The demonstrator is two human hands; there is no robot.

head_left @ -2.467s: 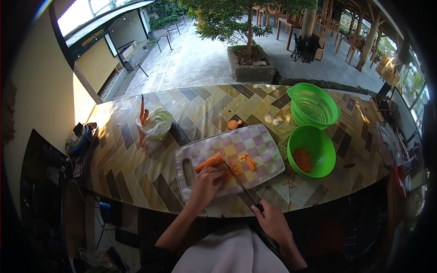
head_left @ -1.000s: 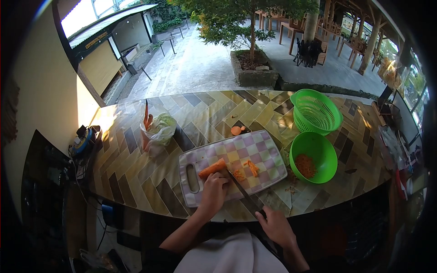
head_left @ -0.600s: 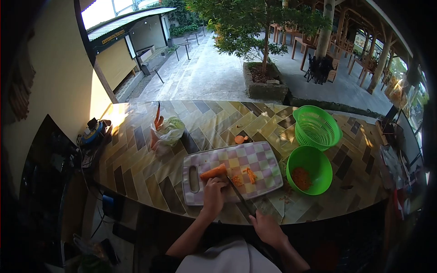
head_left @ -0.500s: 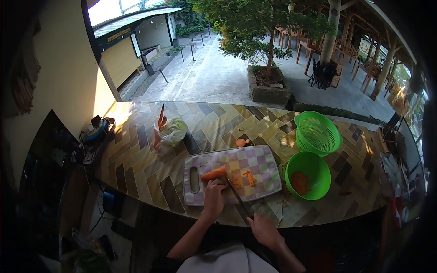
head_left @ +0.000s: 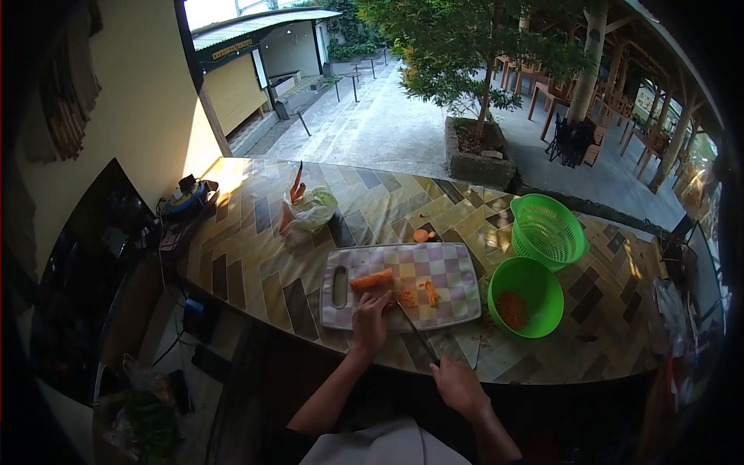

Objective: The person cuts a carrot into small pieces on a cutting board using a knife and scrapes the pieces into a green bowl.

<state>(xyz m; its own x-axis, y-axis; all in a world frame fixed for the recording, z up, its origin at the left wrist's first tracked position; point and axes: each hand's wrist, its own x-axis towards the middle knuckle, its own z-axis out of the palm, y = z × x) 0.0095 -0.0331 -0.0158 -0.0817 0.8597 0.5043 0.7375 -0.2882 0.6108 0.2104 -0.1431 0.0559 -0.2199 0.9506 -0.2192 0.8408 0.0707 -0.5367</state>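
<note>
A checkered cutting board lies on the patterned table. On its left half rests a thick piece of carrot, with chopped carrot and carrot strips to its right. My left hand is just below the carrot piece, its fingertips near the knife tip; whether they pinch anything is too small to tell. My right hand grips the handle of a knife, whose blade slants up and left over the board's lower edge. A green bowl to the right holds shredded carrot.
Behind the bowl stands a green colander. Carrot ends lie beyond the board. A plastic bag with pale leaves and carrots is at the back left. A power strip sits at the table's left edge.
The camera view has shifted, moving the scene to the right. My left fingers have come off the top of the carrot and now sit below it, nearer the blade.
</note>
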